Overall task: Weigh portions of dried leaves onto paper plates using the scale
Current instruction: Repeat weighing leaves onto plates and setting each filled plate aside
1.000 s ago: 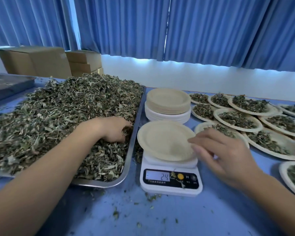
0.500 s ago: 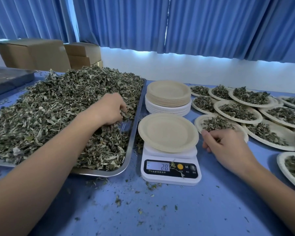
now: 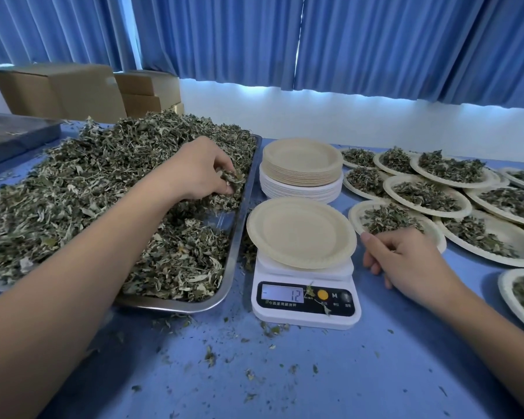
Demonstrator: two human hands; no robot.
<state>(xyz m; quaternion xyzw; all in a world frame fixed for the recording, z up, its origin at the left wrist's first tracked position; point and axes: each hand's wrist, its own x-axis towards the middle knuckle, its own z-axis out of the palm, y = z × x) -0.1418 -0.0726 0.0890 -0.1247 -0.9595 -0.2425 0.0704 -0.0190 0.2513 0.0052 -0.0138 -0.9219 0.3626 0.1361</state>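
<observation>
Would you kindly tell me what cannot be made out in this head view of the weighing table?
Scale display: button labels too small to read.
Left hand: how many dried leaves it grips, hidden by its own fingers.
Right hand: its palm and most fingertips, hidden by its back.
Filled plate at the right edge: cut off by the frame.
All in the head view.

1. We record a blue table, its near surface littered with leaf scraps.
2. Left side: we find a metal tray heaped with dried leaves; a dark flat tray lies behind it at the far edge.
3. Centre: a white scale, with a stack of paper plates just behind it.
4. Right side: we note many filled plates, overlapping one another.
</observation>
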